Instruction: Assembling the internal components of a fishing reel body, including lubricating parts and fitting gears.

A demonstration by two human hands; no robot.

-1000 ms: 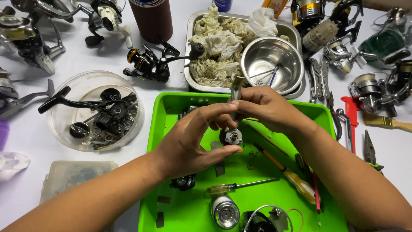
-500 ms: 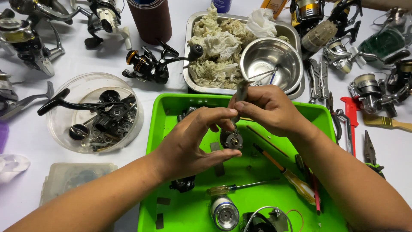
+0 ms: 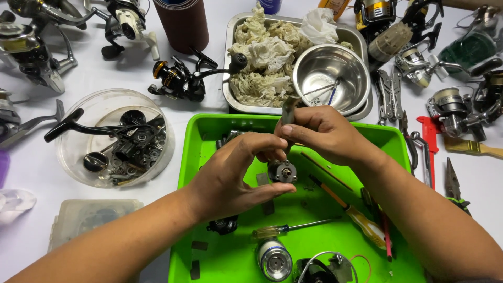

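Note:
Over a bright green tray (image 3: 196, 157), my left hand (image 3: 233, 175) grips a small grey fishing-reel part (image 3: 283, 170) between thumb and fingers. My right hand (image 3: 319, 133) pinches a slim grey tool (image 3: 288, 110) upright, its lower end down at the reel part. In the tray lie a yellow-handled screwdriver (image 3: 285, 228), an orange-handled screwdriver (image 3: 359, 220), a silver spool (image 3: 275, 259) and dark reel pieces (image 3: 222, 225).
A metal pan of crumpled rags (image 3: 262, 52) holds a steel bowl (image 3: 330, 76). A clear round tub of black reel parts (image 3: 112, 141) stands left. Several fishing reels (image 3: 178, 78) ring the white table; pliers (image 3: 453, 183) and red-handled tools (image 3: 427, 141) lie right.
Both hands have stayed over the tray; my right hand has shifted the tool only slightly on the reel part.

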